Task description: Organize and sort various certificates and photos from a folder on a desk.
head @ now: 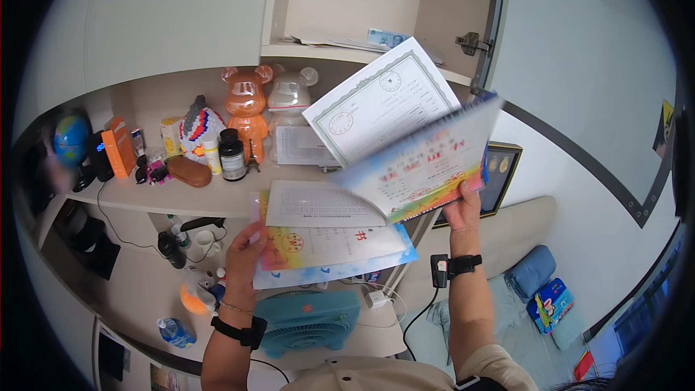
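My left hand (245, 252) pinches the left edge of several stacked paper sheets, among them a colourful certificate (320, 247) with a red stamp and a white printed sheet (320, 203) on top. My right hand (465, 207) grips a spiral-bound booklet (429, 168) with a colourful lower border, tilted and partly blurred. Behind the booklet, a white certificate (385, 98) with a green patterned border and round stamps sticks up at a slant. The booklet's lower corner meets the sheets in my left hand; whether they are joined is unclear.
Above is an open cabinet compartment (353, 53) with papers and a banknote (386, 38). The shelf (233, 195) holds bear figures (247, 103), a black bottle (233, 157), a brown case (189, 171) and a globe (71, 138). A teal box fan (312, 320) stands below the papers; a bed lies right.
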Demonstrator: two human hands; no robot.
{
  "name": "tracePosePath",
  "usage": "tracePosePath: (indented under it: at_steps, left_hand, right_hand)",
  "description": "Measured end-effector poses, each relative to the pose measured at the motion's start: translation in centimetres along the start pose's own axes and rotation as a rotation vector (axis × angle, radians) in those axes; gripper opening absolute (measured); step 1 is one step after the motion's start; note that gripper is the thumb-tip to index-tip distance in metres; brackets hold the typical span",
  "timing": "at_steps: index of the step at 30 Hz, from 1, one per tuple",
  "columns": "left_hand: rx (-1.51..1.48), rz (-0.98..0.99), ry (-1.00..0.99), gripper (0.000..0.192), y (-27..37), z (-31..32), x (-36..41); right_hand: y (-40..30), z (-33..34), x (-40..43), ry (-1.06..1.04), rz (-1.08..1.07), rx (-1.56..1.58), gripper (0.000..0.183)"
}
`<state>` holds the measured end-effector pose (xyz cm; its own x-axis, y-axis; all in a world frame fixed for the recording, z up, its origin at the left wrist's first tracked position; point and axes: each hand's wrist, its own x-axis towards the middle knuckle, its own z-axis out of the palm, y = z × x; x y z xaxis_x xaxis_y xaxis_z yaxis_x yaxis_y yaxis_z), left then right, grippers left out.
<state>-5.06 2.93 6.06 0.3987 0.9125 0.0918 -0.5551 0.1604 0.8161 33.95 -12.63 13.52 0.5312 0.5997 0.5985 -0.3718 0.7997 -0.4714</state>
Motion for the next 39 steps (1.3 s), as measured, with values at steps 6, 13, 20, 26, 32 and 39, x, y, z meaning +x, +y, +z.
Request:
tracePosePath:
  at_steps: [6,13,20,26,32,39]
  left_hand:
    - [0.045,0.033,-0.006,0.032,-1.0,-0.6,1.4]
    - [0.04,0.022,-0.021,0.036,-1.7,0.4,3.1]
    - [-0.024,0.021,-0.004,0.037,-1.3,0.7,3.9]
    - [0.064,0.036,-0.02,0.033,-1.0,0.6,2.5]
    - [0.062,0.053,-0.016,0.032,0.1,-0.2,1.1]
    - [-0.038,-0.004,-0.078,0.032,1.5,1.3,0.3]
  right_hand:
    - [0.4,-4.0,-0.4,0.283,0.054,0.213,0.05]
    - [1.7,-7.9,-2.1,-0.063,0.138,0.354,0.047]
    - [3.3,-5.1,2.3,0.066,-0.042,0.095,0.054]
    - [1.2,-3.2,0.4,0.0,-0.06,0.113,0.063]
    - [0.1,-1.4,-0.1,0.091,-0.039,0.084,0.055]
    - [-5.0,9.2,-0.4,0.092,-0.322,-0.651,0.038]
